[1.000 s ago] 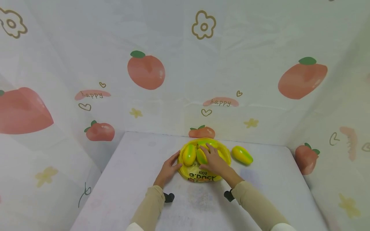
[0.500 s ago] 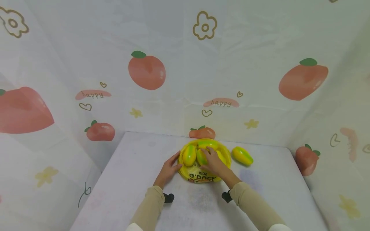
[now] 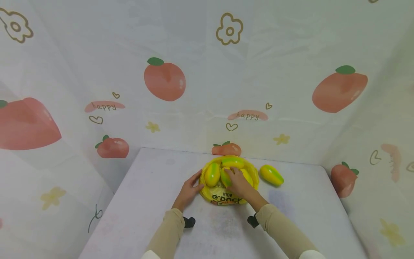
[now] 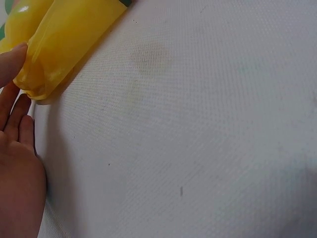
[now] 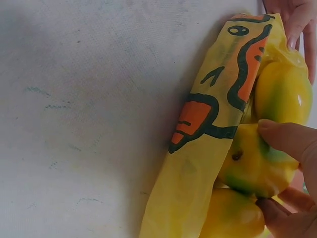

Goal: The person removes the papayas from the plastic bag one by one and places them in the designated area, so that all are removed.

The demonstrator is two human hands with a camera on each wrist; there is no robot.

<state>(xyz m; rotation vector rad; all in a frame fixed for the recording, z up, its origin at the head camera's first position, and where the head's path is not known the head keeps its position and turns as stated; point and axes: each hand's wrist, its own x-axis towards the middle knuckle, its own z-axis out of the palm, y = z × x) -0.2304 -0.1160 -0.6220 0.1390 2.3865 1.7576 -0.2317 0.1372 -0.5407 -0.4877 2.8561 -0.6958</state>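
A soft yellow plastic bag (image 3: 226, 198), printed with a duck and black letters, stands open near the table's back edge. Several shiny yellow-green mangoes lie in it, among them a left one (image 3: 212, 175) and a back one (image 3: 233, 162). My right hand (image 3: 238, 182) reaches into the bag and grips a mango (image 5: 260, 161), thumb on one side and fingers on the other. With fingers fairly straight, my left hand (image 3: 189, 189) rests against the bag's left side; the left wrist view shows the thumb and fingertips at its yellow edge (image 4: 59, 54).
One loose mango (image 3: 271, 175) lies on the white table (image 3: 310, 216), just right of the bag. Pale cloth walls (image 3: 194, 122) printed with fruit stand behind and on both sides.
My right hand has drawn slightly closer over the mango, its fingers more bent. The left hand, the bag and the loose mango have stayed in place.
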